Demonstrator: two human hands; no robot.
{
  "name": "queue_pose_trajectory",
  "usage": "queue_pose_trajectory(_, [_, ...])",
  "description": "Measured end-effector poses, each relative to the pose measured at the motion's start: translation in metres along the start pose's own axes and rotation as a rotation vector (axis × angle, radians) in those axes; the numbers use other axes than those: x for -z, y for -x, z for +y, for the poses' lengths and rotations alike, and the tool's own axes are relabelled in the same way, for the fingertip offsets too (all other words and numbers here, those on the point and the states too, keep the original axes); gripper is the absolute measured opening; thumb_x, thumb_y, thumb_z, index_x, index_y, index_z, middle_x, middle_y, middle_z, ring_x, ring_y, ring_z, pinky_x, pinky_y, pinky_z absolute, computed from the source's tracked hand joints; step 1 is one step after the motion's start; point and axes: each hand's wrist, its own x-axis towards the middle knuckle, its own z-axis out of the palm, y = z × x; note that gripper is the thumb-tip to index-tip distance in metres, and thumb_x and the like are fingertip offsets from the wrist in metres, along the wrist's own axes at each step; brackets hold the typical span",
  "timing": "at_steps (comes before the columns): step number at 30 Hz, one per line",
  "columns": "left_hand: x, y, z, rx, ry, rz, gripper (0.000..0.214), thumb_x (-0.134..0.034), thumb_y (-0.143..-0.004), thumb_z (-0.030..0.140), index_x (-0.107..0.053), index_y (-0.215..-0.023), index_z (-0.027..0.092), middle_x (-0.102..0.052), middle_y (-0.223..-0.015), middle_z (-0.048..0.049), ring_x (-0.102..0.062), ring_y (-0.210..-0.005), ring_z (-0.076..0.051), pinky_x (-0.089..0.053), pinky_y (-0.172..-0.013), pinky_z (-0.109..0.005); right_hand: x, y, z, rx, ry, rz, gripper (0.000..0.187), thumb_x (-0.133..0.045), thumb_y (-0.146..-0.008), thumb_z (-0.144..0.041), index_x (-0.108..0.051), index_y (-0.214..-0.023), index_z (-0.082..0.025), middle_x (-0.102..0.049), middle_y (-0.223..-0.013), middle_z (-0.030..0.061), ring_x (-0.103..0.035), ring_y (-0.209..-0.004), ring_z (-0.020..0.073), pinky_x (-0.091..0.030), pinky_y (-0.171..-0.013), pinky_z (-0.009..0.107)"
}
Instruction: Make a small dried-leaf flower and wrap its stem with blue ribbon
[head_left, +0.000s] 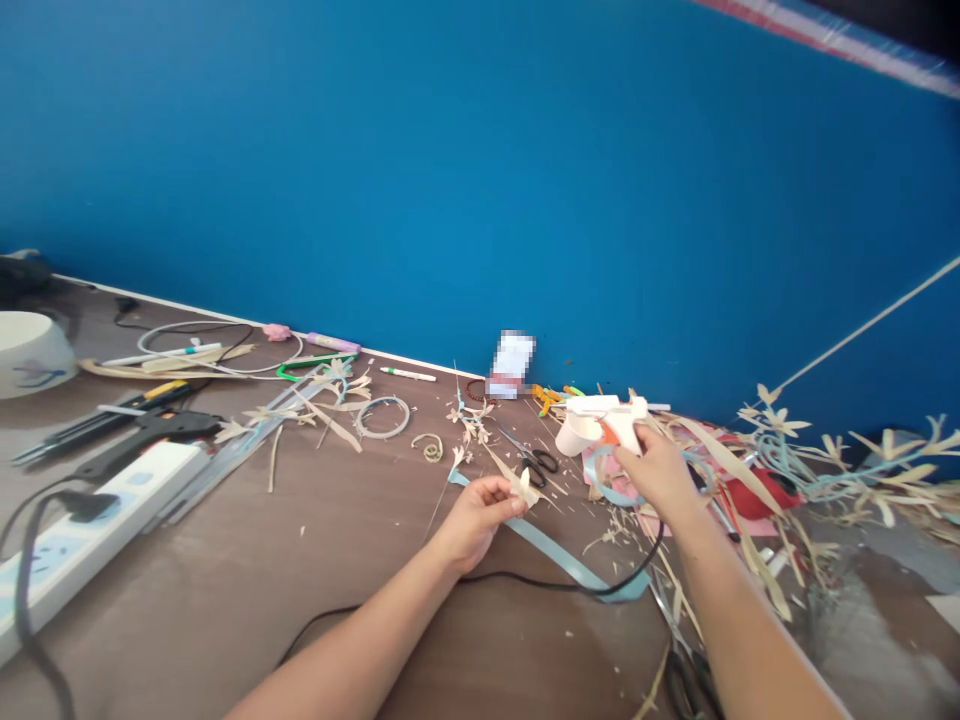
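My left hand (484, 515) pinches a small cream flower (526, 485) between thumb and fingertips, low over the table. In my right hand (664, 470) is a white glue gun (607, 412) with an orange trigger, its nozzle pointing left; a black cord (525, 578) runs from it across the table. A white cup (576, 436) stands just behind the glue gun, partly hidden. A light blue ribbon (559, 555) lies beside my left hand, running toward the lower right. Scissors with black handles (540, 465) rest between my hands, among pale straw scraps.
A white power strip (97, 530) and a black glue gun (161, 435) lie at the left. A phone (511, 362) leans against the blue wall (450, 180). Straw flowers on blue stems (862, 460) heap up at the right. More scissors (686, 670) lie near my right forearm.
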Motion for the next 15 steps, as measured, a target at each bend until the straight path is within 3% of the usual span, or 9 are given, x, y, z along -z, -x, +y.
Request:
queue_pose_trajectory(3, [0.001, -0.001, -0.001, -0.002, -0.009, 0.007, 0.022, -0.078, -0.05, 0.02, -0.061, -0.062, 0.012, -0.063, -0.059, -0.0003, -0.055, -0.058, -0.01, -0.037, -0.064, -0.023, 0.002, -0.008, 0.004, 0.039, 0.056, 0.154, 0.023, -0.055, -0.064, -0.031, -0.06, -0.082, -0.018, -0.061, -0.083, 0.0082, -0.055, -0.08, 0.0244, -0.04, -0.067, 0.033])
queue_pose_trajectory(5, [0.001, -0.001, -0.002, -0.002, -0.019, 0.011, 0.022, -0.078, -0.051, 0.021, -0.061, -0.062, 0.012, -0.062, -0.059, -0.0002, -0.055, -0.058, -0.01, -0.037, -0.064, -0.024, -0.001, -0.011, 0.005, -0.049, -0.162, 0.172, 0.029, -0.06, -0.061, -0.032, -0.06, -0.085, -0.018, -0.062, -0.085, 0.008, -0.055, -0.079, 0.0235, -0.041, -0.065, 0.031])
queue_pose_trajectory(9, [0.002, -0.001, -0.002, -0.019, -0.036, -0.001, 0.021, -0.078, -0.052, 0.022, -0.062, -0.063, 0.012, -0.063, -0.06, -0.0006, -0.055, -0.059, -0.01, -0.037, -0.065, -0.024, -0.015, -0.012, 0.002, -0.278, -0.618, 0.055, 0.029, -0.065, -0.057, -0.033, -0.058, -0.081, -0.018, -0.061, -0.067, 0.0036, -0.053, -0.054, 0.0167, -0.041, -0.045, 0.026])
queue_pose_trajectory(12, [0.003, -0.001, -0.002, -0.028, -0.041, -0.007, 0.021, -0.077, -0.053, 0.022, -0.062, -0.063, 0.012, -0.063, -0.061, -0.0011, -0.055, -0.061, -0.01, -0.038, -0.066, -0.024, -0.024, -0.015, 0.004, -0.356, -0.723, -0.049, 0.02, -0.059, -0.065, -0.035, -0.057, -0.068, -0.016, -0.057, -0.052, 0.0023, -0.051, -0.043, 0.0138, -0.04, -0.038, 0.025])
queue_pose_trajectory(15, [0.003, -0.001, -0.003, -0.026, -0.032, -0.01, 0.021, -0.077, -0.053, 0.021, -0.062, -0.064, 0.012, -0.063, -0.06, -0.0008, -0.056, -0.061, -0.01, -0.038, -0.066, -0.023, -0.029, -0.018, 0.009, -0.427, -0.81, -0.083, 0.017, -0.055, -0.069, -0.033, -0.057, -0.069, -0.016, -0.06, -0.054, 0.0027, -0.05, -0.04, 0.0121, -0.041, -0.036, 0.023])
